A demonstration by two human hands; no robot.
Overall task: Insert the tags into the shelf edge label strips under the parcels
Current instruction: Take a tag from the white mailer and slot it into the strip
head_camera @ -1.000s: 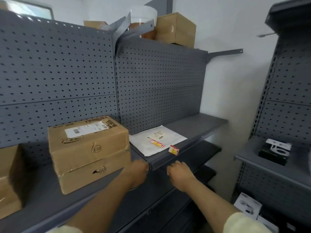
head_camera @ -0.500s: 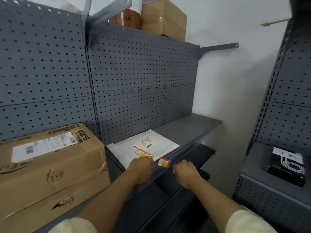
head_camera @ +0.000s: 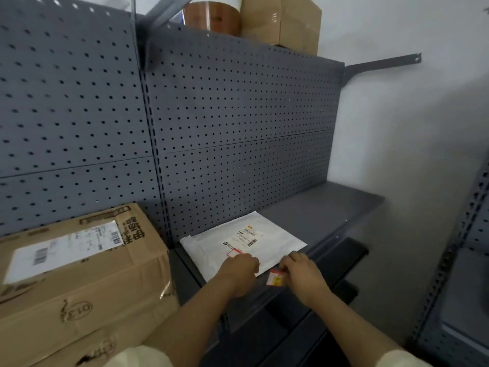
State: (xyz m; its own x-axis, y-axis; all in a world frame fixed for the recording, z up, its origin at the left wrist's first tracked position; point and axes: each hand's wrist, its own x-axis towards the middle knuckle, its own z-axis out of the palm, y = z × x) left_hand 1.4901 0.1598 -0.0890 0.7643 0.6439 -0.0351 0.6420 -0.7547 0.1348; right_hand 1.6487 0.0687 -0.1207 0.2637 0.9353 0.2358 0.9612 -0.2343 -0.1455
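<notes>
A small red, white and yellow tag [head_camera: 275,278] sits at the front edge of the grey shelf [head_camera: 325,207], below a flat white parcel [head_camera: 246,241] that lies on the shelf. My right hand [head_camera: 304,274] touches the tag's right side with its fingertips closed on it. Resting on the parcel's front edge just left of the tag is my left hand [head_camera: 239,271], fingers curled; whether it holds anything is hidden. The label strip [head_camera: 267,292] runs along the shelf front under both hands.
Two stacked cardboard boxes [head_camera: 79,274] marked 013 stand on the shelf to the left. Grey pegboard [head_camera: 238,128] backs the shelf. A brown box [head_camera: 283,19] and a tape roll [head_camera: 211,14] sit on top. A second grey rack [head_camera: 463,287] stands at the right.
The view has moved closer and to the right. My right hand has come up from below the shelf edge onto the tag. My left hand has stayed by the parcel's front edge.
</notes>
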